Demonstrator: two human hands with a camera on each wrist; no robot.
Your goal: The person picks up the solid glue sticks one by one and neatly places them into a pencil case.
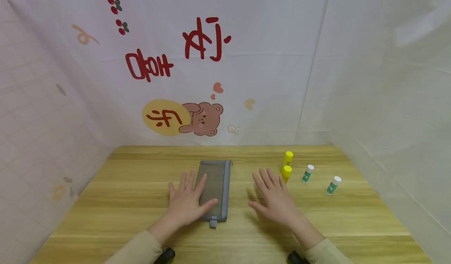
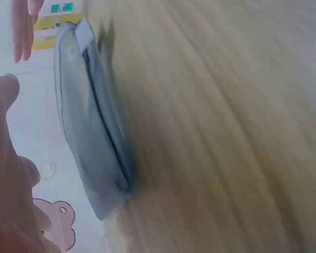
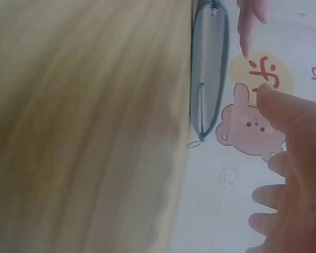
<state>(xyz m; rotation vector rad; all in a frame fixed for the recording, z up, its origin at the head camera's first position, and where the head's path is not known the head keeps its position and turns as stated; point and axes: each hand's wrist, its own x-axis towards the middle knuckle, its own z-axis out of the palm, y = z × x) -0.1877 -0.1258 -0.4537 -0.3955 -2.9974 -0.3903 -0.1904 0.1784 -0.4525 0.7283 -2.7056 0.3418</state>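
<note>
A flat grey zip pouch (image 1: 215,184) of see-through mesh lies on the wooden table, its zip along the right side and a small tab at the near end. Over the pouch's left edge is my left hand (image 1: 186,202), fingers spread and holding nothing. In the left wrist view a gap shows between that hand (image 2: 10,158) and the pouch (image 2: 92,126). My right hand (image 1: 276,202) hovers above the table right of the pouch, fingers straight and spread, nothing in it. Just beyond its fingertips stands a yellow stick tube (image 1: 287,172), partly hidden by the hand.
Another yellow tube (image 1: 288,158) stands behind the first. Two white-capped tubes with green labels, one nearer the middle (image 1: 308,174) and one farther right (image 1: 333,185), stand on the table (image 1: 134,185). A printed cloth (image 1: 267,60) hangs behind and at both sides.
</note>
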